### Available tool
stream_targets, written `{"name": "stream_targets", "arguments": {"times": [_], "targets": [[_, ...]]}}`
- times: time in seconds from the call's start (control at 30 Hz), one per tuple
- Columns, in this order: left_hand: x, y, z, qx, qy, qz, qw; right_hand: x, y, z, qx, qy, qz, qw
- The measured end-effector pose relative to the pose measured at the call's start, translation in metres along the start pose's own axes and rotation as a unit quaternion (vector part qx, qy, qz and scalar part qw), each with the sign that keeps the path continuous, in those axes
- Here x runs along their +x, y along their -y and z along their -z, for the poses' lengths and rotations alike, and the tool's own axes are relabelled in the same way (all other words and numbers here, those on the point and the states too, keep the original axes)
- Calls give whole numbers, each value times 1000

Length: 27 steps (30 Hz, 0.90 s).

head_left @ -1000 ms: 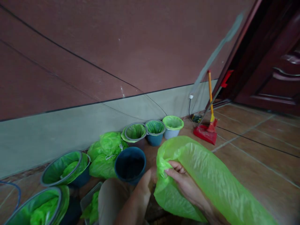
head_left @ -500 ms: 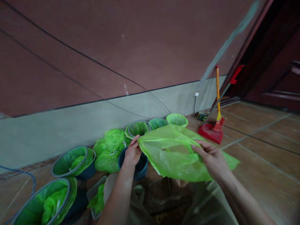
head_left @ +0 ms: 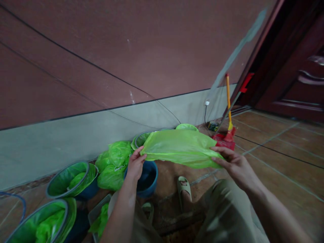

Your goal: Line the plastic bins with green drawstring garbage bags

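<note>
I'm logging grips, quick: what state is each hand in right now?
Left hand: closed, holding the left end of a green bag.
Right hand: closed, holding the same green bag's right end.

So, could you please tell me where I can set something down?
The widest bare patch is the tiled floor right of the right hand, below the black floor cable. A smaller one lies between the blue bucket and the slipper to its right. The left is crowded with lined buckets and green bags.
</note>
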<state>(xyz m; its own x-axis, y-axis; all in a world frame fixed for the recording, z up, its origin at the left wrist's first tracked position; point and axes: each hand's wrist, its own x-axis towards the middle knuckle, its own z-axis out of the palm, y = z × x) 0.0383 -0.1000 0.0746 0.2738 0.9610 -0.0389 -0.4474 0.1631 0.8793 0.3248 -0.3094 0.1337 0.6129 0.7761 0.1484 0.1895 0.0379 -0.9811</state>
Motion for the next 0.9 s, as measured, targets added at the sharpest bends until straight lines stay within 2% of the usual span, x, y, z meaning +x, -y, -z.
{"name": "stream_targets", "arguments": {"times": [0.23, 0.37, 0.47, 0.7, 0.8, 0.9], "targets": [[21, -2, 27, 139, -55, -77, 986, -2, 5, 13, -42, 50, 2, 998], [32, -8, 42, 209, -65, -105, 970, -2, 7, 24, -50, 38, 1, 998], [34, -12, 47, 223, -71, -110, 966, -1, 5, 35, -63, 6, -6, 998], [22, -18, 35, 27, -32, -84, 996, 8, -6, 47, -147, -77, -26, 986], [15, -20, 25, 28, -17, -103, 994, 18, -13, 52, -197, -109, -24, 974], [10, -24, 14, 92, -8, -147, 985, 27, -14, 60, -242, -172, -19, 955]]}}
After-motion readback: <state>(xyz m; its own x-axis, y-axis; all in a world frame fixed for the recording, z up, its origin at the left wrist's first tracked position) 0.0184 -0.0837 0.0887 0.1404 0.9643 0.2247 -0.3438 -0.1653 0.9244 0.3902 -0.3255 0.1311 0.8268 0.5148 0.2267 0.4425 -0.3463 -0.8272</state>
